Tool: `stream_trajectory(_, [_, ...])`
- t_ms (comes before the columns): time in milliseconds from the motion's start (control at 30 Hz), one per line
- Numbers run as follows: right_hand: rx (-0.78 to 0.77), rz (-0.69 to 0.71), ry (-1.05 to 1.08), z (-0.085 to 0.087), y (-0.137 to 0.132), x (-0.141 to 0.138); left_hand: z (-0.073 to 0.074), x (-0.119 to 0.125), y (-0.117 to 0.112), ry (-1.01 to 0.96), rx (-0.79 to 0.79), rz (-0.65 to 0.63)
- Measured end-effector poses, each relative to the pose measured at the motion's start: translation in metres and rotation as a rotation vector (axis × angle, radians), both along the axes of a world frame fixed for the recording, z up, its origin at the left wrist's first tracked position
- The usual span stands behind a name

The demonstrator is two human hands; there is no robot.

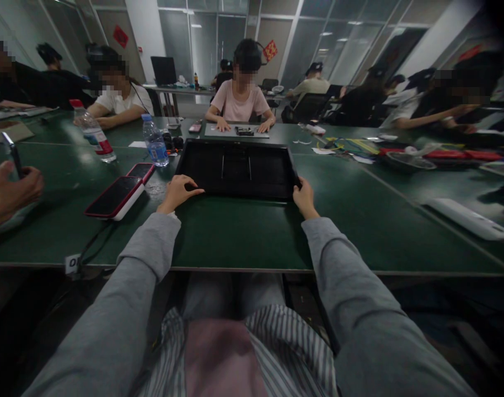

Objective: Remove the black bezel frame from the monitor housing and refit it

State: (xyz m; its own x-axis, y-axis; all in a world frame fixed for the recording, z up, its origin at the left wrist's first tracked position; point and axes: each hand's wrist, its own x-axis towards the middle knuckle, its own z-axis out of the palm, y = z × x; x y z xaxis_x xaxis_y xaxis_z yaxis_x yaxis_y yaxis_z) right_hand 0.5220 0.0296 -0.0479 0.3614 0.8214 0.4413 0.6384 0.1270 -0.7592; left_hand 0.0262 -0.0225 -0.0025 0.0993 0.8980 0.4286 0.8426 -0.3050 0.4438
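The black tray (271, 172) runs lengthwise from the left hand (176, 193), curled at its corner, hold unclear, to the right hand (305, 198), gripping its end.

Left hand (177, 193) and right hand (304, 197) forward, half-curled, well apart.

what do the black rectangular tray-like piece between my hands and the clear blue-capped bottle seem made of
The black rectangular tray-like piece looks like matte moulded plastic, going by its dull, even surface, though painted metal is possible. The clear, blue-capped cylindrical bottle looks like thin, glossy plastic: it is see-through and catches highlights.
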Motion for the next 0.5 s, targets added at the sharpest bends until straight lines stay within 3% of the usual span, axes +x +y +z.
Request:
stream_trajectory(133, [0.007,0.000,0.024,-0.002,0.000,0.001,-0.008,-0.003,0.010,-0.109,0.094,0.151])
stream_trajectory(233, [0.024,0.026,0.049,-0.005,0.002,0.004,-0.013,-0.010,0.022,-0.262,0.024,0.290])
stream_trajectory(367, [0.020,0.012,0.062,-0.010,0.006,0.010,-0.015,-0.018,0.031,-0.413,-0.080,0.321])
stream_trajectory(500, [0.042,0.014,0.077,-0.013,0.008,0.012,-0.014,-0.020,0.031,-0.392,-0.101,0.335])
